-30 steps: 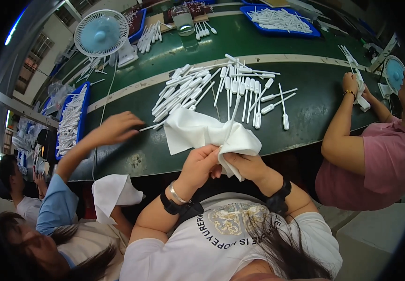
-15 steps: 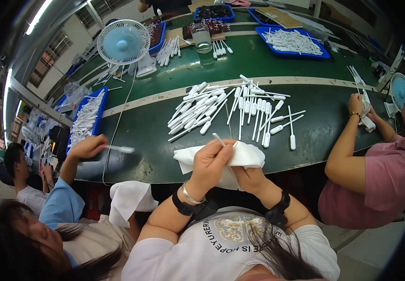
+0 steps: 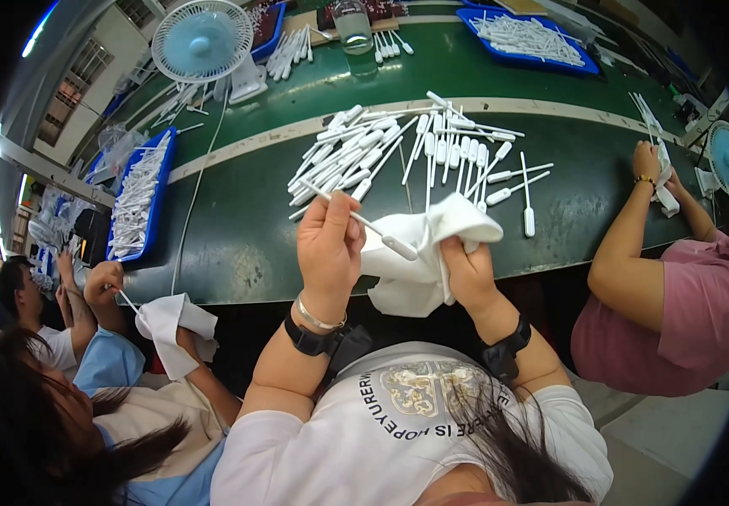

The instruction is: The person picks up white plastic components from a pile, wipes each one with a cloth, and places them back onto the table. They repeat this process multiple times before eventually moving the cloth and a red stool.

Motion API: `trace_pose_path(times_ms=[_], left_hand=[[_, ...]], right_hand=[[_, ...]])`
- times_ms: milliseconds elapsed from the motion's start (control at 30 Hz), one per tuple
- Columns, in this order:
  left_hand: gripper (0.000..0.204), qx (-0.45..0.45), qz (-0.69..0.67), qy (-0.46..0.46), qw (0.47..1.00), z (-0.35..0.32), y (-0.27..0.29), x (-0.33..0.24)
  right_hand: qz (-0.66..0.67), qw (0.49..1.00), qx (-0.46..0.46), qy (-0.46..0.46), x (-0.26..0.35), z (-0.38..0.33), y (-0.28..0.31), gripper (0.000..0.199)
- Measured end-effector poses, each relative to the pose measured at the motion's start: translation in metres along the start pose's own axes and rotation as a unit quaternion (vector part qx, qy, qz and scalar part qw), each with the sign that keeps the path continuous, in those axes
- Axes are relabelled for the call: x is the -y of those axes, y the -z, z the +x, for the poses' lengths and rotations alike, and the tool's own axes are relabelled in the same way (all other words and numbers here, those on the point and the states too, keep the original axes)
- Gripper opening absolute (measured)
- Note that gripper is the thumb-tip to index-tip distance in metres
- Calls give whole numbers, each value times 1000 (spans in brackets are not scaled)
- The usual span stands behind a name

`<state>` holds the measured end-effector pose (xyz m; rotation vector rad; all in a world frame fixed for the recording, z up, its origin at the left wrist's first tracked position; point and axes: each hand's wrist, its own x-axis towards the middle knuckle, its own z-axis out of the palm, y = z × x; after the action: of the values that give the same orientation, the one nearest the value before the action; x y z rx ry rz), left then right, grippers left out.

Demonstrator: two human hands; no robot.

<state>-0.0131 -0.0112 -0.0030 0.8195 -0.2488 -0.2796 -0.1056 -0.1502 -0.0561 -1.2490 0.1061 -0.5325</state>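
The left hand [image 3: 328,244] pinches a thin white stick [image 3: 363,223] in closed fingers, just above the near edge of the green tabletop [image 3: 238,211]. The right hand [image 3: 468,271] grips a white cloth [image 3: 415,261] bunched under the stick's fat end. The stick looks light, stiff and smooth, maybe slippery. Hold it mid-stem. The cloth is soft and floppy.

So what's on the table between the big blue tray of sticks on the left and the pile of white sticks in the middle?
In the head view, mostly bare green table. Only a thin white cord runs across it between the blue tray and the pile of white sticks.
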Motion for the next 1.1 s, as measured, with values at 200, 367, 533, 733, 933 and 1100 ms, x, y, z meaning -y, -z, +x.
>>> trace_pose_path(times_ms=[200, 367, 533, 733, 933, 1100], left_hand=[[15, -4, 177, -38, 983, -8, -9, 28], [12, 24, 133, -30, 990, -14, -7, 26], [11, -26, 69, -51, 996, -5, -2, 14], [13, -10, 87, -25, 996, -7, -5, 18], [14, 16, 183, -28, 983, -11, -10, 16], [13, -17, 85, -33, 996, 2, 1, 7]], right_hand=[[-240, 958, 128, 86, 8, 4, -24, 27], [-353, 901, 155, 197, 13, 4, -17, 28], [-316, 934, 141, 93, 8, -4, -5, 28], [-273, 952, 133, 18, 16, 4, -13, 31], [-303, 933, 165, 100, 8, 5, -14, 31], [-176, 974, 139, 2, 7, 0, -1, 30]])
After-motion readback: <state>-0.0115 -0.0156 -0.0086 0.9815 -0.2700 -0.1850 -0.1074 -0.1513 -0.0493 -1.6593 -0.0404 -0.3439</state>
